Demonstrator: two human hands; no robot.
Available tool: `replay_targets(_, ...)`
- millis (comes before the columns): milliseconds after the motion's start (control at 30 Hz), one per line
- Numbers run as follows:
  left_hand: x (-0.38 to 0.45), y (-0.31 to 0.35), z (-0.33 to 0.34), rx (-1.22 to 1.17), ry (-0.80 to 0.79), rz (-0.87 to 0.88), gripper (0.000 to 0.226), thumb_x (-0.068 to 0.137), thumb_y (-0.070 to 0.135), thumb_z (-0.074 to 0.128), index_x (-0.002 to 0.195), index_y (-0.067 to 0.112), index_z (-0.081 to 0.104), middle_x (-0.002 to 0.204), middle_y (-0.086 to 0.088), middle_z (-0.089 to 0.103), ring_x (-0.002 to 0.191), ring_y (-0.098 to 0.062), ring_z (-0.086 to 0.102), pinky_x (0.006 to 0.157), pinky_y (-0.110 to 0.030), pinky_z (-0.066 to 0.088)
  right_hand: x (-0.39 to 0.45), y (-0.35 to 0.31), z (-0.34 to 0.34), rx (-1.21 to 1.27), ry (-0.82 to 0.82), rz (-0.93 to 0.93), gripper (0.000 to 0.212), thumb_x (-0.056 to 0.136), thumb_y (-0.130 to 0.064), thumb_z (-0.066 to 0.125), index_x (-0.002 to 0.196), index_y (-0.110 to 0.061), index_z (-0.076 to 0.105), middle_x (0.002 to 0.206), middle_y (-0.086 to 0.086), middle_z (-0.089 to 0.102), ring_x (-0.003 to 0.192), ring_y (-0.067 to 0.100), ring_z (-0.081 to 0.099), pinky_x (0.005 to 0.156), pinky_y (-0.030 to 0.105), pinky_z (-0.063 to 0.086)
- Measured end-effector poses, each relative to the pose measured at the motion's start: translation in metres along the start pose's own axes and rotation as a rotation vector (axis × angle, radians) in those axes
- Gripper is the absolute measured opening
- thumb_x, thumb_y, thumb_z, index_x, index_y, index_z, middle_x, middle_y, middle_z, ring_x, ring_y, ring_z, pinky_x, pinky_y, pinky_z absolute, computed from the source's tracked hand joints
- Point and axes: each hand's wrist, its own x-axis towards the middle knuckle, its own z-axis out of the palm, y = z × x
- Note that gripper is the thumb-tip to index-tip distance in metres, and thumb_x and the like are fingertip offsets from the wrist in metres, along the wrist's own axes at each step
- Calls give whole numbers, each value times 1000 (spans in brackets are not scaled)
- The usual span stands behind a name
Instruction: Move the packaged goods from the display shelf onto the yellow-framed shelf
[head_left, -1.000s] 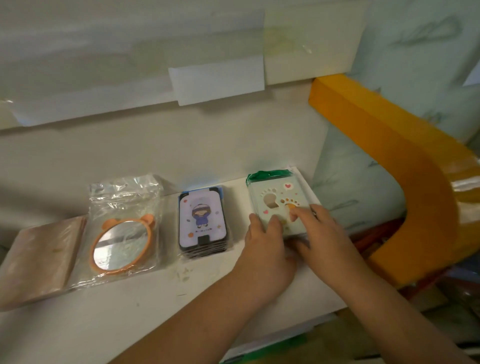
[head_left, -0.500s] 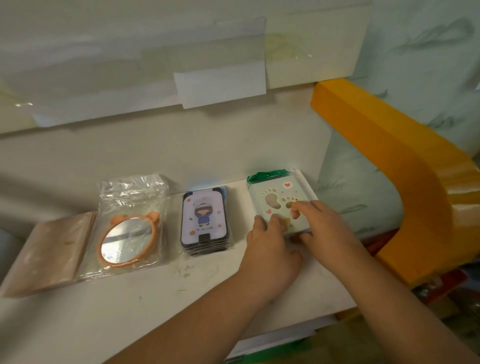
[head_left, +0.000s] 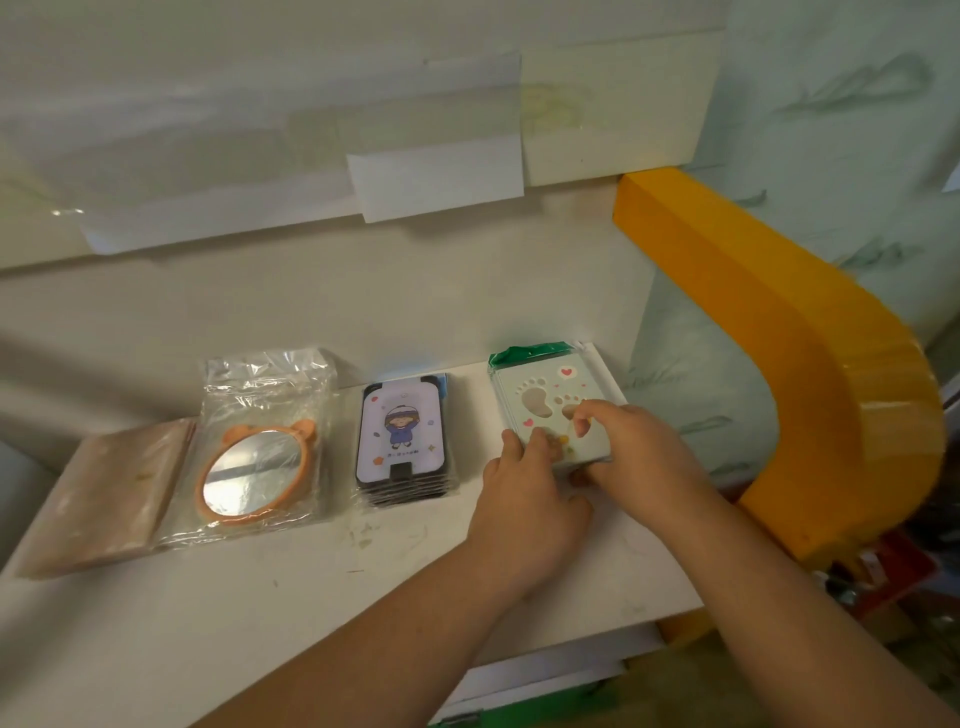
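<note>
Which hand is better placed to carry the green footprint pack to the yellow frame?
The right hand: it already pinches the footprint pack and lies nearer the yellow frame.

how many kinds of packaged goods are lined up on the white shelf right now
4. From left: a pinkish wrapped pack, a bagged orange bear-ear mirror, a cartoon-girl card stack, and the green footprint pack under both hands. Each pile may hide more pieces.
</note>
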Motion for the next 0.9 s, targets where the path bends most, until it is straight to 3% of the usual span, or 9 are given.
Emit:
replay_targets(133,-1,-1,-1,-13,9,-2,51,70,35,52,120,25,46,118,-1,46,109,-32,51,91,-44,47,-2,1,-2,57,10,-2,40,74,-29,81,98,-37,51,114,0,58,100,24,57,82,34,53)
replay_targets(333,-1,2,-6,-62,20,-18,50,65,40,51,113,25,51,111,-1,51,105,-32,55,91,-46,49,-4,0,-1,44,27,-6,41,76,-27,80,107,-34,54,117,3,57,104,26,57,84,33,51)
replay_targets(567,-6,5,-5,-34,1,-1,68,63,48,43,126,24,46,118,-2,48,111,-32,52,95,-47,48,-10,-3,1,3,29,14,40,79,-31,77,111,-33,53,119,5,56,104,27,56,83,33,49)
replay_targets(733,-13,7,-11,-93,16,2,60,68,39,49,126,25,47,117,-1,48,114,-30,51,97,-47,48,-16,-6,-4,19,5,26,44,81,-35,74,120,-33,53,124,5,53,111,27,55,90,36,50)
replay_targets(833,-22,-1,-19,-102,131,139,58,75,26,56,133,22,50,126,-1,52,120,-26,50,103,-46,46,-24,-11,-6,-90,50,-4,54,82,-39,74,130,-30,53,128,0,52,115,24,52,93,39,51)
replay_targets(900,-28,-3,-35,-37,220,184,65,82,21,60,144,18,44,147,-5,44,137,-26,39,117,-40,33,-26,-18,-12,-161,161,-31,54,80,-37,76,128,-25,57,126,2,54,114,24,52,91,39,52)
